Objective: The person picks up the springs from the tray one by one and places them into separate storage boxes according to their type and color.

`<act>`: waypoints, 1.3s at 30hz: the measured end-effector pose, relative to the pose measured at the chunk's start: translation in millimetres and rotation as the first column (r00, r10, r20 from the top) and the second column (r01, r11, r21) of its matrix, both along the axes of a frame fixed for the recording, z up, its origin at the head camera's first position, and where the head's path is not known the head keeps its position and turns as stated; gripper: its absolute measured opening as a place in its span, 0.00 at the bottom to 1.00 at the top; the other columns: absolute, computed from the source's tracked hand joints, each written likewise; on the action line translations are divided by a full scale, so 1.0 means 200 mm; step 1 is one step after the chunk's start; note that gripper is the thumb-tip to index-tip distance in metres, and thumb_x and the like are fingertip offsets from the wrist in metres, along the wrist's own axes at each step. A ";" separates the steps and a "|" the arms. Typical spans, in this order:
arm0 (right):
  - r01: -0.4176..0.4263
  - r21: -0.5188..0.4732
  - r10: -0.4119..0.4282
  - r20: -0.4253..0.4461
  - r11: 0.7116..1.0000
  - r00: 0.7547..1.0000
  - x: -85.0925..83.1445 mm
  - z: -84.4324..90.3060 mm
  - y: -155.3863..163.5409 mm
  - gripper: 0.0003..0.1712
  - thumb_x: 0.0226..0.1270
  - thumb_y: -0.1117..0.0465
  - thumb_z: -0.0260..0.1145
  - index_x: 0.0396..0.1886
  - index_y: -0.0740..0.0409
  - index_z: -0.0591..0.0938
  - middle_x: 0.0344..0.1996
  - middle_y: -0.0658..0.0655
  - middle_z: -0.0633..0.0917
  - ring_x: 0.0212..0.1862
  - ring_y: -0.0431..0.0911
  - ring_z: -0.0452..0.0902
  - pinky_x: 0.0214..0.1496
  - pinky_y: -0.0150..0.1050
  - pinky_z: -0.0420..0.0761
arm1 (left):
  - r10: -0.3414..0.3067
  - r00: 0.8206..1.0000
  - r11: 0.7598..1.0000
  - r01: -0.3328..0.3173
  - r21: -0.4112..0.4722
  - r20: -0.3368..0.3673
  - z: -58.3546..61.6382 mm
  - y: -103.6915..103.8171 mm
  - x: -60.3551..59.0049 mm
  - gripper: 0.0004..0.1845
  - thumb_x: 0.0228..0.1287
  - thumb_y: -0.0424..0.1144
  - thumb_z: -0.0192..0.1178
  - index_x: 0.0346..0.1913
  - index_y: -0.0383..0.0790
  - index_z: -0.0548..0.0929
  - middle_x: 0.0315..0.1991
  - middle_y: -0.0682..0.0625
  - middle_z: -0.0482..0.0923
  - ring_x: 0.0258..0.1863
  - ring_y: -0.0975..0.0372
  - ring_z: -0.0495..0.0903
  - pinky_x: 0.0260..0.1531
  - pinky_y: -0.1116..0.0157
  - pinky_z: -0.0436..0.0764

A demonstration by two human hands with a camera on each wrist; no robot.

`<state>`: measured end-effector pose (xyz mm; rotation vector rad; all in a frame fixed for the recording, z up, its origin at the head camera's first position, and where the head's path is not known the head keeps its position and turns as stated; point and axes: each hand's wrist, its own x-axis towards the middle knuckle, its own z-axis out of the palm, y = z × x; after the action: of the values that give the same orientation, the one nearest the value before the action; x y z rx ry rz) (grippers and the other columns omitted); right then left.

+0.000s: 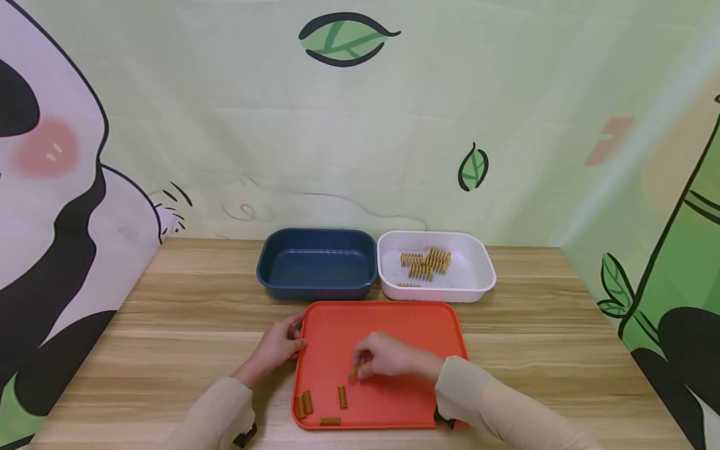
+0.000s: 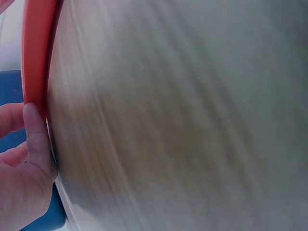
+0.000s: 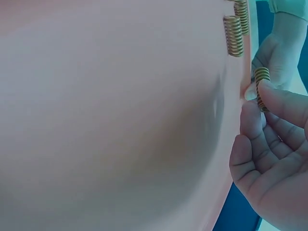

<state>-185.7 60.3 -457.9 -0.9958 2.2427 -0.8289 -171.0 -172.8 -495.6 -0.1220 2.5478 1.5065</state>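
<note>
An orange-red tray [image 1: 410, 331] lies on the wooden table. At its left rim, my left hand [image 1: 275, 344] pinches the edge between thumb and fingers; the left wrist view shows the thumb [image 2: 36, 125] against the rim. Over the middle of the tray my right hand [image 1: 385, 355] holds a brass-coloured coil spring [image 3: 261, 89] between thumb and fingertips. Two similar springs [image 1: 307, 402] lie side by side in the tray's near left corner. Another spring [image 1: 342, 397] lies to their right, and one more [image 1: 330, 421] lies along the near rim.
Behind the tray stand a dark blue bin [image 1: 317, 290] on the left and a white bin [image 1: 435, 295] on the right, side by side. Several brass-coloured springs [image 1: 420, 270] lie in the white bin. A printed cloth backdrop [image 1: 253, 125] hangs behind the wooden table [image 1: 197, 312].
</note>
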 end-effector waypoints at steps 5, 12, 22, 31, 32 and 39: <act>0.004 -0.023 -0.005 -0.033 1.000 0.999 -0.01 0.01 0.00 0.03 0.49 0.67 0.67 0.25 0.57 0.81 0.18 0.47 0.77 0.23 0.33 0.67 0.27 0.25 0.71 | -0.002 1.000 1.000 0.002 -0.007 0.002 0.00 0.00 0.00 0.30 0.51 0.25 0.57 0.61 0.33 0.65 0.26 0.46 0.70 0.20 0.63 0.69 0.19 0.68 0.75; 0.032 -0.038 -0.033 -0.039 0.999 0.999 -0.03 0.02 0.00 0.03 0.50 0.65 0.67 0.27 0.55 0.82 0.19 0.46 0.78 0.22 0.34 0.68 0.27 0.26 0.72 | -0.002 1.000 1.000 0.002 -0.001 -0.010 0.00 0.00 0.00 0.30 0.51 0.25 0.57 0.60 0.33 0.65 0.26 0.46 0.70 0.19 0.63 0.69 0.19 0.68 0.75; 0.063 -0.106 -0.069 -0.053 0.992 0.996 -0.06 0.05 -0.02 0.03 0.50 0.66 0.66 0.26 0.56 0.81 0.20 0.48 0.79 0.21 0.35 0.69 0.26 0.27 0.74 | -0.001 1.000 1.000 0.001 0.003 -0.015 -0.01 0.00 0.00 0.30 0.50 0.24 0.58 0.60 0.32 0.65 0.26 0.46 0.70 0.19 0.63 0.68 0.19 0.68 0.75; 0.145 -0.134 -0.150 -0.030 0.980 0.988 -0.08 0.09 -0.02 0.03 0.50 0.67 0.67 0.27 0.57 0.81 0.23 0.50 0.80 0.24 0.38 0.70 0.28 0.28 0.74 | -0.001 1.000 1.000 0.001 0.012 -0.010 -0.01 0.00 0.00 0.30 0.51 0.24 0.57 0.60 0.32 0.65 0.26 0.46 0.70 0.20 0.63 0.68 0.19 0.68 0.75; 0.149 -0.135 -0.154 -0.029 0.980 0.988 -0.08 0.10 -0.02 0.04 0.50 0.66 0.66 0.27 0.57 0.81 0.23 0.50 0.80 0.25 0.38 0.70 0.28 0.28 0.74 | 0.000 1.000 1.000 0.000 0.015 -0.012 -0.01 0.00 0.00 0.30 0.51 0.24 0.57 0.60 0.32 0.65 0.26 0.46 0.69 0.20 0.63 0.68 0.19 0.68 0.75; 0.189 -0.184 -0.196 -0.021 0.965 0.980 -0.11 0.12 -0.03 0.04 0.50 0.68 0.66 0.28 0.60 0.80 0.24 0.53 0.80 0.27 0.38 0.71 0.30 0.28 0.74 | 0.000 1.000 1.000 0.000 0.018 -0.010 0.00 0.00 0.00 0.30 0.51 0.24 0.57 0.60 0.32 0.65 0.26 0.46 0.70 0.20 0.63 0.68 0.19 0.68 0.75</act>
<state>-207.5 53.4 -433.8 -0.8894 2.3572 -1.1243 -171.1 -173.3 -496.0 -0.1119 2.5418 1.5331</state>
